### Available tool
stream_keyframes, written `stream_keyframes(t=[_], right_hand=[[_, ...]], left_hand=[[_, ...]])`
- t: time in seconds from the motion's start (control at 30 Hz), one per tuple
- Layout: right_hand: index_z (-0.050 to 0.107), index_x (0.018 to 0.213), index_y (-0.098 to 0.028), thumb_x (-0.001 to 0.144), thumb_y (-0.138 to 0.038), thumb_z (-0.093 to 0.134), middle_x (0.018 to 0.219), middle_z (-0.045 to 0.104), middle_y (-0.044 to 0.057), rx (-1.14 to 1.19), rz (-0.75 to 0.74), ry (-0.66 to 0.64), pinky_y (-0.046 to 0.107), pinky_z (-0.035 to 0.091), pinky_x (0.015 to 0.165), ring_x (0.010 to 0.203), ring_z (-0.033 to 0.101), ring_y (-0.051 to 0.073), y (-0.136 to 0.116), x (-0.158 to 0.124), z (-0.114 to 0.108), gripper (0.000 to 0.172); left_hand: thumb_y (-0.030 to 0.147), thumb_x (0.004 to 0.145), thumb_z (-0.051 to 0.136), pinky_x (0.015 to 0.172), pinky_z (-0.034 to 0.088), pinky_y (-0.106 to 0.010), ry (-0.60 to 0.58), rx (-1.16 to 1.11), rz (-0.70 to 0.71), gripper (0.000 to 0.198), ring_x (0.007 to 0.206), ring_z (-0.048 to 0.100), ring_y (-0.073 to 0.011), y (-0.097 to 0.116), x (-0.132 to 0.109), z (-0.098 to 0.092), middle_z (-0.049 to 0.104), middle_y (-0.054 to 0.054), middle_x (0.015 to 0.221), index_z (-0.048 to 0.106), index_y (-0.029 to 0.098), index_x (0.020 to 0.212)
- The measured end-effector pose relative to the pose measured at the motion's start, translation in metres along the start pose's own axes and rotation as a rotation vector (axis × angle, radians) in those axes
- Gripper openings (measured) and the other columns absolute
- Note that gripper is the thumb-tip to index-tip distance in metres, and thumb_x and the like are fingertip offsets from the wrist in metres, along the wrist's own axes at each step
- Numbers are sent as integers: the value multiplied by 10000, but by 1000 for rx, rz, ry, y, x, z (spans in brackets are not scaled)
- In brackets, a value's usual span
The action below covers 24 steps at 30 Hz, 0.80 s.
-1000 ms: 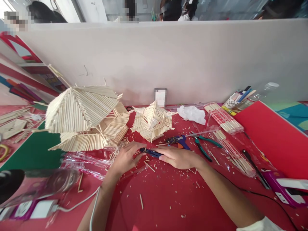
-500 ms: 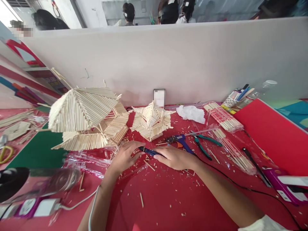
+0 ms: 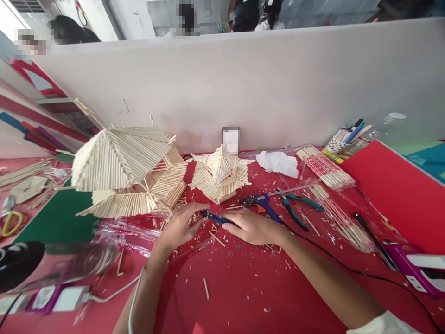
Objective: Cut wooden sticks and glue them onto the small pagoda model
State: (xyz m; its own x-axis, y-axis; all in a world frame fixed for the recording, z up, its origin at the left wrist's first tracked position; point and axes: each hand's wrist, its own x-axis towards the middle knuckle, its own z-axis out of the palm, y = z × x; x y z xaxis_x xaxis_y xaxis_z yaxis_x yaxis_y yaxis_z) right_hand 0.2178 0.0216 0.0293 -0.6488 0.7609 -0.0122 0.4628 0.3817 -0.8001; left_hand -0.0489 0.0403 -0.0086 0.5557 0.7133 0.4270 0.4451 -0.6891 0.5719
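Note:
Low over the red tabletop [image 3: 236, 287], my right hand [image 3: 255, 227] is closed around blue-handled pliers [image 3: 219, 219], whose dark jaws point left. My left hand [image 3: 182, 225] is curled at the jaw tips, thumb and fingers close together; whatever they pinch is hidden. Just behind the hands stands a small pavilion-like model [image 3: 219, 178] of pale wooden sticks. A larger stick model [image 3: 121, 160] with a broad sloping roof is at the left. Beyond my right hand lies a blue hot glue gun [image 3: 262, 202], with teal-handled pliers [image 3: 295, 208] beside it.
Packs of wooden sticks [image 3: 325, 167], crumpled white tissue [image 3: 277, 163] and a pen cup [image 3: 339, 141] are at the right rear. A red board [image 3: 399, 195] lies far right. A dark cable [image 3: 333, 260] crosses the right side. Left are yellow-handled scissors [image 3: 13, 223] and a white cable [image 3: 116, 293].
Both hands and the pliers stay almost in place, with the pliers' jaws still at my left fingers. The view has shifted slightly.

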Motion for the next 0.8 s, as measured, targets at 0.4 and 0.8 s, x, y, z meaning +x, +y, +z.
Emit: stream_keyframes(t=[0.4, 0.8], right_hand=[[702, 1236, -202, 1079, -367, 422, 1071, 772, 95, -137, 55, -81, 315, 457, 847, 962, 692, 235, -3, 1, -1, 361], [739, 948, -149, 1080, -494, 416, 902, 792, 142, -528, 174, -66, 320, 385, 704, 824, 737, 281, -5, 1, 19, 491]], left_hand=[[156, 984, 598, 933, 604, -362, -24, -16, -32, 316, 1040, 735, -209, 3, 2, 0, 758, -76, 1140, 641, 234, 1288], [109, 972, 584, 883, 612, -395, -126, 81, 140, 307, 1005, 731, -218, -4, 2, -6, 772, -85, 1113, 700, 223, 1233]])
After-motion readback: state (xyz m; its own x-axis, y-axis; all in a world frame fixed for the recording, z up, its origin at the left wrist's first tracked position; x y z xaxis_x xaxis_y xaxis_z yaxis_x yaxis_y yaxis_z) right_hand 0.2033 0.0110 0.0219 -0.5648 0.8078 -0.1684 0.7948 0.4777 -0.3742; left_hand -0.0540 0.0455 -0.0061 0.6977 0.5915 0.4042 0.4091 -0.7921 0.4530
